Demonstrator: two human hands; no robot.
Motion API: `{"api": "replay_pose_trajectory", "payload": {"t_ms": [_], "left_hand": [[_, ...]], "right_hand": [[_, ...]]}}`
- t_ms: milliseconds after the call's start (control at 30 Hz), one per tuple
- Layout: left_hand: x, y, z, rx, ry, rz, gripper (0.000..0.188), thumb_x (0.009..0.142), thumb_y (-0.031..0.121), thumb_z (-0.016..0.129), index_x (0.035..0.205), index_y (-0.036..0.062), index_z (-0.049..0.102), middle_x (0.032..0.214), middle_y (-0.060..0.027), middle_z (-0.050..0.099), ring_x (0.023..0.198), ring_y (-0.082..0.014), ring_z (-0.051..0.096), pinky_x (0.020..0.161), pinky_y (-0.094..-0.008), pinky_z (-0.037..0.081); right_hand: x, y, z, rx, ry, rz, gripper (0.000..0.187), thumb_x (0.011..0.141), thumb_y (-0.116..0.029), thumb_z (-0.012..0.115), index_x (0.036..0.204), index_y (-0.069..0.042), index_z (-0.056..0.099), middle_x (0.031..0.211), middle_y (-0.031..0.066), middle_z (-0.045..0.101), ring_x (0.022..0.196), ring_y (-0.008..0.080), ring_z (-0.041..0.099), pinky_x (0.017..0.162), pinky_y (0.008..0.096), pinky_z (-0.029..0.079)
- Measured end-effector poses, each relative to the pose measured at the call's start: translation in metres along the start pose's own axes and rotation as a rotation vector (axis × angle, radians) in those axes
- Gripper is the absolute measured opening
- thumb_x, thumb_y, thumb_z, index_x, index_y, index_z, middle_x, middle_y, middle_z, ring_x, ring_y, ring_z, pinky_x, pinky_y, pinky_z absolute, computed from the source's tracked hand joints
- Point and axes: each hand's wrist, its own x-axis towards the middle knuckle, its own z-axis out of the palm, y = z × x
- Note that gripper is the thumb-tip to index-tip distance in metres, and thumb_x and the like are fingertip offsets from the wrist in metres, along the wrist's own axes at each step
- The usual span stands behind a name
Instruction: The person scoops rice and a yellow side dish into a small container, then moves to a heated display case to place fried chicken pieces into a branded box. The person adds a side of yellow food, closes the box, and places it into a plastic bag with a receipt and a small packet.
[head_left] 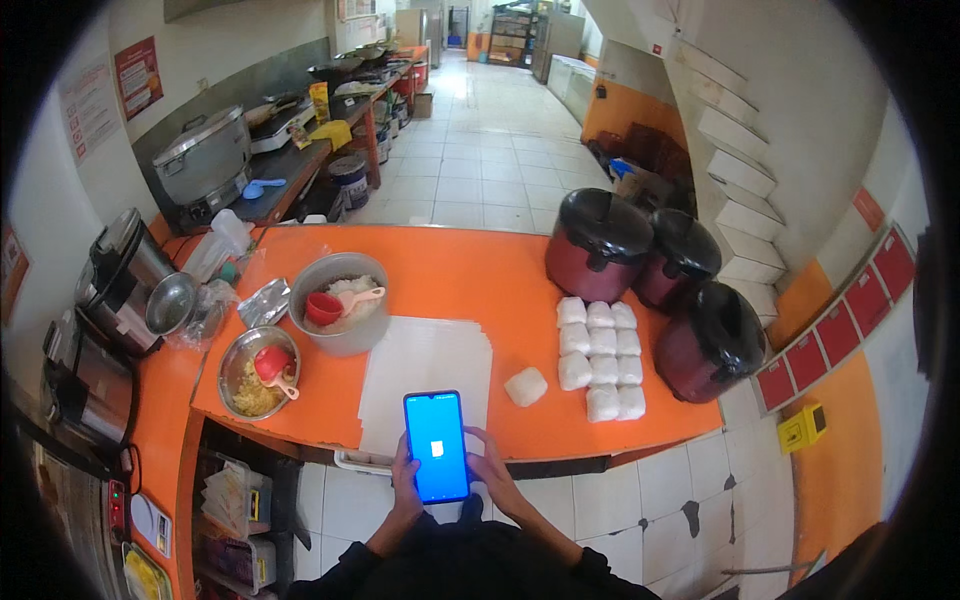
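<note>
A smartphone (pixel 436 450) with a lit blue screen is held upright in front of me, just off the near edge of the orange table. My left hand (pixel 404 482) grips its left side, and my right hand (pixel 492 474) closes on its right side. Behind the phone lies a stack of white paper sheets (pixel 425 365). To the right are a single white wrapped packet (pixel 525 386) and several more white packets (pixel 602 342) in rows. Left of the paper stand a metal pot of rice (pixel 347 335) with a red scoop and a bowl of yellowish food (pixel 232 365) with another scoop.
Dark red lidded containers (pixel 600 238) stand at the table's right end. Rice cookers (pixel 120 285) and plastic bags line the left side. Beyond the table (pixel 460 270) are a tiled floor (pixel 470 170), a long counter with a large pot (pixel 205 155), and stairs (pixel 735 170) at the right.
</note>
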Motion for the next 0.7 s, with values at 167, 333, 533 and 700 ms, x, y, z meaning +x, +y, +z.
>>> {"api": "replay_pose_trajectory", "payload": {"t_ms": [167,333,533,700], "left_hand": [[0.042,0.014,-0.025,0.006,0.051,0.031,0.064,0.082,0.027,0.044,0.136,-0.0048,0.030,0.124,-0.0150,0.049,0.113,-0.0226,0.048,0.096,-0.0339,0.040],[0.062,0.028,-0.033,0.078,0.027,0.004,0.064,0.081,0.025,0.043,0.136,-0.0049,0.031,0.123,-0.0149,0.049,0.113,-0.0222,0.048,0.096,-0.0348,0.039],[0.070,0.036,-0.038,0.040,0.018,-0.050,0.064,0.081,0.026,0.043,0.135,-0.0048,0.031,0.121,-0.0154,0.050,0.111,-0.0223,0.049,0.095,-0.0340,0.040],[0.070,0.029,-0.038,0.040,0.013,-0.058,0.063,0.081,0.027,0.043,0.135,-0.0050,0.032,0.120,-0.0152,0.051,0.110,-0.0225,0.050,0.094,-0.0334,0.041]], "right_hand": [[0.023,0.044,-0.024,0.076,0.002,0.100,0.067,0.091,-0.057,0.040,0.137,-0.010,0.024,0.118,0.0132,0.050,0.100,0.0168,0.053,0.085,0.0330,0.043],[-0.050,0.136,-0.062,-0.145,-0.065,0.401,0.067,0.094,-0.050,0.040,0.140,-0.006,0.022,0.124,0.0149,0.049,0.098,0.0187,0.054,0.089,0.0338,0.043],[-0.072,0.172,-0.079,-0.141,-0.098,0.730,0.067,0.094,-0.053,0.035,0.141,-0.007,0.025,0.128,0.0156,0.047,0.102,0.0190,0.053,0.092,0.0344,0.042],[-0.064,0.161,-0.099,-0.155,-0.184,0.858,0.068,0.094,-0.056,0.031,0.142,-0.008,0.028,0.131,0.0162,0.044,0.105,0.0192,0.052,0.094,0.0349,0.040]]}}
